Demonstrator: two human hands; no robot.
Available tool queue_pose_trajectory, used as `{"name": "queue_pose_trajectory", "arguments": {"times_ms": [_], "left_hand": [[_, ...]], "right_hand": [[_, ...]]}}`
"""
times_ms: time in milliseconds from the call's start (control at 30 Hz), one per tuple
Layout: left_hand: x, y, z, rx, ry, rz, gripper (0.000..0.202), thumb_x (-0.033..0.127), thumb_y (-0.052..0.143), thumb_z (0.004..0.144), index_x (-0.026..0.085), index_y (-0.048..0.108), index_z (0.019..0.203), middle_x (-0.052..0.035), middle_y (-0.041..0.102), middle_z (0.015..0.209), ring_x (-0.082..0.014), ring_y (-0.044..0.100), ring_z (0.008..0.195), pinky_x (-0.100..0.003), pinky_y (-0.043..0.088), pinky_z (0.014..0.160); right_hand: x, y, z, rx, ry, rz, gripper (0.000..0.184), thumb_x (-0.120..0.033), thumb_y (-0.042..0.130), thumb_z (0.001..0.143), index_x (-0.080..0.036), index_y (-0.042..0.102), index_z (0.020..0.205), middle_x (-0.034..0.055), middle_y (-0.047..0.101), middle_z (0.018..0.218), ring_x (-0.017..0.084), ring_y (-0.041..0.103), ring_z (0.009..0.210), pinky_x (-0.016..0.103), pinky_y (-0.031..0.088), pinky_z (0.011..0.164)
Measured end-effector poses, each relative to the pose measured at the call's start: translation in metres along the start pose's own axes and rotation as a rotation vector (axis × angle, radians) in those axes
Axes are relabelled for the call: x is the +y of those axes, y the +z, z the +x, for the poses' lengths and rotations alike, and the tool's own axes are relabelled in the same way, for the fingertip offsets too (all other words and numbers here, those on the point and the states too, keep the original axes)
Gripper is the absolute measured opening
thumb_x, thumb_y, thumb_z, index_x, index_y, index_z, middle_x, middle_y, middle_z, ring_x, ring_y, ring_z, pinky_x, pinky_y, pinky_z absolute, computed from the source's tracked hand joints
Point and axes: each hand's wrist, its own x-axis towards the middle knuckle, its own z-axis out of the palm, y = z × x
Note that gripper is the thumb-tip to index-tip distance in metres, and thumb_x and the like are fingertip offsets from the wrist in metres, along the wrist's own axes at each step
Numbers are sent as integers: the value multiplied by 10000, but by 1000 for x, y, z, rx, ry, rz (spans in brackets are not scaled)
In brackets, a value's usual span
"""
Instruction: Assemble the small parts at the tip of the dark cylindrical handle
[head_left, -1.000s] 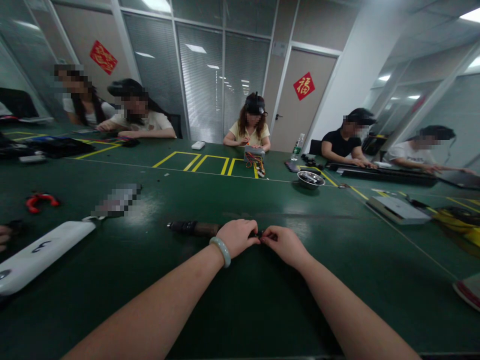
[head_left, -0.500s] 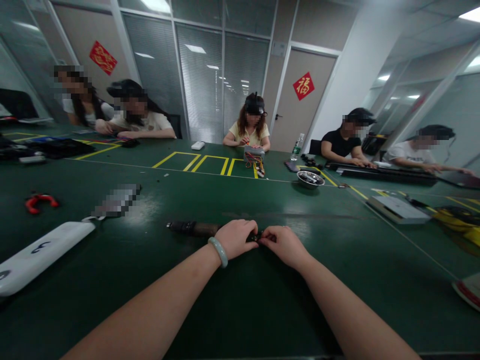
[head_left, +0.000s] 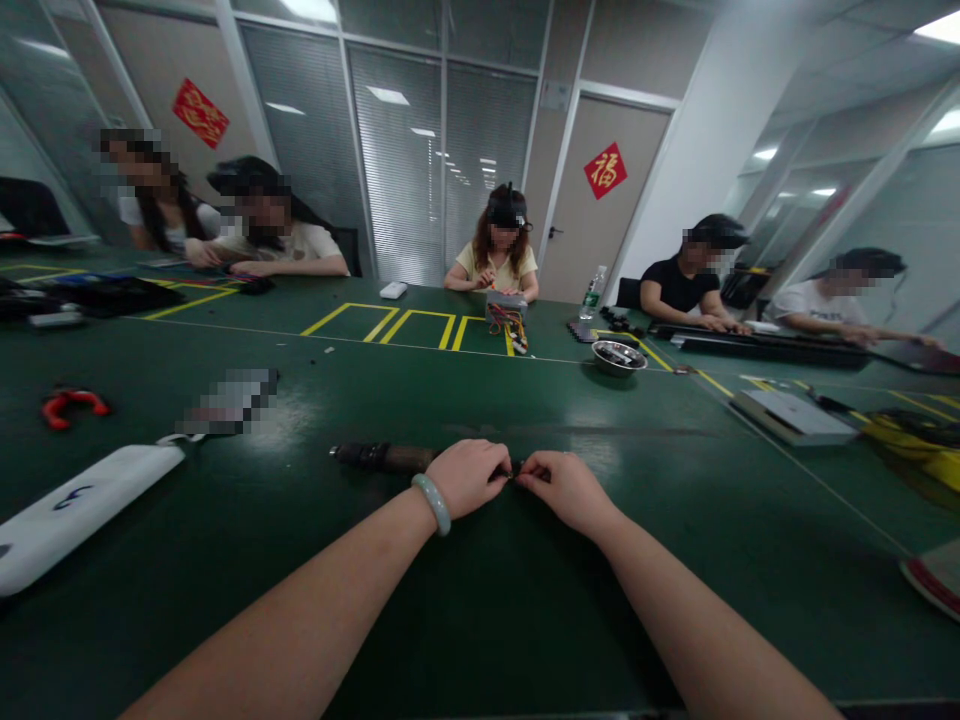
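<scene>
A dark rod-shaped tool (head_left: 390,457), brown in the middle with a ribbed black section and a small metal tip at its left end, lies across the green table. My left hand (head_left: 469,472), with a pale green bangle on its wrist, is closed over the tool's right-hand part. Close by, my right hand (head_left: 562,485) is pinched at the right end of the tool. A small dark piece (head_left: 514,470) shows between the two sets of fingertips, its details too small to make out. My fingers hide the rest of that end.
Left of me lie red-handled pliers (head_left: 75,408) and a long white device (head_left: 90,510) with a strap and blurred tag. Farther off stand a metal bowl (head_left: 619,357), a bottle (head_left: 592,295) and a grey box (head_left: 793,415). Several people sit around the table.
My left fingertips have closed in slightly around the small end piece. Both hands stay in nearly the same place, and the view has shifted a little.
</scene>
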Motion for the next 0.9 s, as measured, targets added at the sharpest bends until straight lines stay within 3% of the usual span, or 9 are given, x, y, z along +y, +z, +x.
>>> {"name": "queue_pose_trajectory", "arguments": {"times_ms": [367, 600, 900], "left_hand": [[4, -1, 1, 3, -24, 58, 221, 373, 630, 825, 231, 562, 979, -11, 630, 902, -203, 590, 879, -341, 433, 805], [7, -1, 0, 50, -22, 71, 148, 349, 622, 835, 220, 584, 897, -3, 644, 928, -192, 578, 940, -420, 312, 1020], [10, 0, -1, 42, -105, 29, 142, 360, 606, 844, 235, 584, 909, 3, 637, 896, -195, 585, 852, -333, 430, 762]], "right_hand": [[4, 5, 2, 14, 48, 14, 188, -364, 572, 832, -218, 690, 837, -2, 681, 771, 132, 585, 685, 231, 379, 611], [8, 7, 2, 8, 37, 21, 177, -355, 574, 832, -219, 686, 843, -4, 679, 767, 129, 582, 676, 229, 384, 608], [5, 5, 1, -6, 43, 33, 173, -335, 566, 827, -215, 689, 848, 4, 684, 791, 139, 593, 708, 232, 390, 613]]}}
